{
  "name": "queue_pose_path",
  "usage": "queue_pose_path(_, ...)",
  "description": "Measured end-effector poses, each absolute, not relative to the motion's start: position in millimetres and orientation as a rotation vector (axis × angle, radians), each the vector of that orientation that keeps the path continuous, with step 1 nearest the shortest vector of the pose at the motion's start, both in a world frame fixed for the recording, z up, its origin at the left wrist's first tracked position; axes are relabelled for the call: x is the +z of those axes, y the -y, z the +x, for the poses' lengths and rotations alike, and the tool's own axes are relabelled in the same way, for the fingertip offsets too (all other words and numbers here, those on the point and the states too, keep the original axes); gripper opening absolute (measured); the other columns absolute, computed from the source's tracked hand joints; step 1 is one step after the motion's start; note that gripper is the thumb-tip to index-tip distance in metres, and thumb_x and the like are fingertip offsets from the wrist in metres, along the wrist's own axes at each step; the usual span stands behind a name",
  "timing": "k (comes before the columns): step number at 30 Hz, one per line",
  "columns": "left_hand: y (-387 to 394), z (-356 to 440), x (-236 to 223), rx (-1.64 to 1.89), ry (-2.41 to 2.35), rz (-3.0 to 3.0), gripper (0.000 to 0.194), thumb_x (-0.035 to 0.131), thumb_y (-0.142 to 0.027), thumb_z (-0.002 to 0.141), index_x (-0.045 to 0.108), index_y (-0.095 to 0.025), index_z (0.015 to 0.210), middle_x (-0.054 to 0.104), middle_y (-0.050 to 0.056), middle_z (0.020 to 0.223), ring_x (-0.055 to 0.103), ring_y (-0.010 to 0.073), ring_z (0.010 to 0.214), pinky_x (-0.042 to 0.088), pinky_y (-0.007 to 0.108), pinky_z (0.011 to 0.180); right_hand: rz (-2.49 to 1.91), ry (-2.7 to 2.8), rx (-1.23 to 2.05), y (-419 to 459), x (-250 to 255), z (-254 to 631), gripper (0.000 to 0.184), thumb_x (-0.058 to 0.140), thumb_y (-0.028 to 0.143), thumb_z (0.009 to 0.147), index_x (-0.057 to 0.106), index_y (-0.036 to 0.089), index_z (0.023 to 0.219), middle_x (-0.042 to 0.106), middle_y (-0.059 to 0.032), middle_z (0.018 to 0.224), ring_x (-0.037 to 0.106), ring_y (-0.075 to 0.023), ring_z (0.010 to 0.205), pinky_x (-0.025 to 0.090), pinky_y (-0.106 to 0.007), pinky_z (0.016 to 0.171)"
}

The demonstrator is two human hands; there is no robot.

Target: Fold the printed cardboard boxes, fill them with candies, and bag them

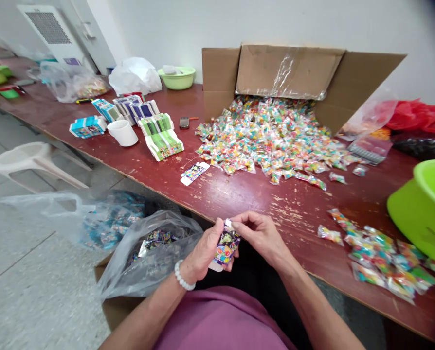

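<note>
My left hand (204,250) is wrapped round a small purple printed candy box (226,247), held just off the table's front edge. A white flap hangs out at the box's lower end. At its upper end the thumb and fingers of my right hand (257,232) pinch the white end flap. Beyond my hands, a flat folded box (194,173) of similar print lies on the table. Behind it spreads a big heap of wrapped candies (268,136), and a smaller pile of candies (380,257) lies to the right.
An open cardboard box (290,70) backs the heap. Stacked flat cartons (161,136) and a white cup (122,133) stand at left. A lime-green basin (422,204) sits at right. Below the edge, a clear bag (130,277) holds dark packets, near a white stool (38,158).
</note>
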State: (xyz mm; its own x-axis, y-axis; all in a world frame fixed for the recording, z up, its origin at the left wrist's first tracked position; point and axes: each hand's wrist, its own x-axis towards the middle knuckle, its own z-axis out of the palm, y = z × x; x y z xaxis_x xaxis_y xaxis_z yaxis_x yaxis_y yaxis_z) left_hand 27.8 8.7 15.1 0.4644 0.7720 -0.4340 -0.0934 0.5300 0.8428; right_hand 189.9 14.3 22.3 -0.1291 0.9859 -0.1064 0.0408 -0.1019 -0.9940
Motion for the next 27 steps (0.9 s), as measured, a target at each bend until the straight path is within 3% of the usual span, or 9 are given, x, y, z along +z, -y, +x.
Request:
queue_pose_path(3, -8, 27, 16, 0.616, -0.95, 0.921, 0.078, 0.037, -0.08, 0.084, 0.068, -0.009, 0.08, 0.064, 0.008, 0.062, 0.057, 0.0127, 0.042, 0.042, 0.022, 0.041, -1.231, 1.199, 1.419, -15, 23, 191, 0.029, 0.074, 0.045, 0.081, 0.07, 0.017, 0.08, 0.072, -0.0033, 0.071, 0.062, -0.0156, 0.06, 0.048, -0.028, 0.06)
queue_pose_path(6, -8, 26, 16, 0.628, -0.939, 0.901, 0.079, 0.04, -0.08, 0.084, 0.069, -0.009, 0.105, 0.064, 0.006, 0.063, 0.056, 0.013, 0.041, 0.043, 0.022, 0.041, -1.206, 1.27, 1.372, -10, 27, 193, 0.026, 0.072, 0.043, 0.083, 0.07, 0.018, 0.08, 0.073, -0.0039, 0.078, 0.064, -0.0167, 0.064, 0.049, -0.029, 0.062)
queue_pose_path(9, -8, 25, 14, 0.631, -0.903, 0.86, 0.08, 0.039, -0.077, 0.086, 0.056, -0.014, 0.133, 0.064, 0.004, 0.065, 0.057, 0.0135, 0.042, 0.043, 0.023, 0.041, -1.097, 1.414, 1.36, -6, 30, 194, 0.024, 0.063, 0.04, 0.092, 0.068, 0.02, 0.08, 0.073, -0.0056, 0.096, 0.067, -0.0193, 0.079, 0.052, -0.032, 0.073)
queue_pose_path(11, -7, 25, 12, 0.638, -0.895, 0.855, 0.078, 0.039, -0.074, 0.088, 0.047, -0.018, 0.141, 0.064, 0.004, 0.068, 0.058, 0.0137, 0.044, 0.044, 0.023, 0.041, -1.072, 1.513, 1.306, -6, 27, 194, 0.023, 0.057, 0.037, 0.095, 0.069, 0.021, 0.083, 0.071, -0.006, 0.104, 0.067, -0.0202, 0.087, 0.051, -0.032, 0.077)
queue_pose_path(16, -6, 26, 3, 0.681, -0.937, 0.785, 0.07, 0.046, -0.07, 0.088, 0.041, -0.025, 0.141, 0.061, -0.001, 0.071, 0.055, 0.0113, 0.041, 0.042, 0.02, 0.038, -1.146, 1.852, 0.992, -22, 18, 187, 0.012, 0.058, 0.021, 0.09, 0.069, 0.023, 0.085, 0.067, -0.0038, 0.086, 0.062, -0.0191, 0.079, 0.048, -0.03, 0.072)
queue_pose_path(18, -8, 24, -1, 0.696, -0.957, 0.754, 0.068, 0.046, -0.071, 0.088, 0.042, -0.026, 0.139, 0.059, -0.002, 0.069, 0.055, 0.0116, 0.04, 0.042, 0.02, 0.038, -1.104, 1.934, 1.047, -31, 17, 184, 0.012, 0.057, 0.017, 0.087, 0.067, 0.023, 0.083, 0.065, -0.0018, 0.079, 0.06, -0.0171, 0.073, 0.047, -0.028, 0.067)
queue_pose_path(22, -16, 12, -3, 0.768, -0.959, 0.734, 0.061, 0.046, -0.067, 0.09, 0.042, -0.027, 0.135, 0.061, -0.001, 0.074, 0.058, 0.0122, 0.045, 0.043, 0.021, 0.042, -1.142, 1.836, 1.238, -66, 14, 181, 0.017, 0.053, 0.03, 0.094, 0.067, 0.022, 0.091, 0.068, -0.0019, 0.081, 0.062, -0.0165, 0.069, 0.048, -0.026, 0.063)
queue_pose_path(25, -15, 6, -3, 0.802, -0.946, 0.674, 0.054, 0.05, -0.059, 0.093, 0.043, -0.026, 0.134, 0.065, 0.003, 0.085, 0.064, 0.014, 0.061, 0.046, 0.023, 0.053, -1.372, 1.809, 0.753, -116, 7, 181, 0.023, 0.057, 0.03, 0.092, 0.066, 0.018, 0.11, 0.07, -0.0094, 0.101, 0.064, -0.0243, 0.091, 0.049, -0.036, 0.082)
queue_pose_path(27, -9, 6, -5, 0.782, -0.912, 0.602, 0.051, 0.055, -0.055, 0.092, 0.045, -0.023, 0.131, 0.067, 0.007, 0.091, 0.065, 0.0158, 0.073, 0.049, 0.026, 0.064, -1.511, 1.859, 0.409, -154, 1, 180, 0.037, 0.062, 0.025, 0.087, 0.061, 0.014, 0.123, 0.064, -0.0171, 0.123, 0.054, -0.0321, 0.115, 0.041, -0.045, 0.099)
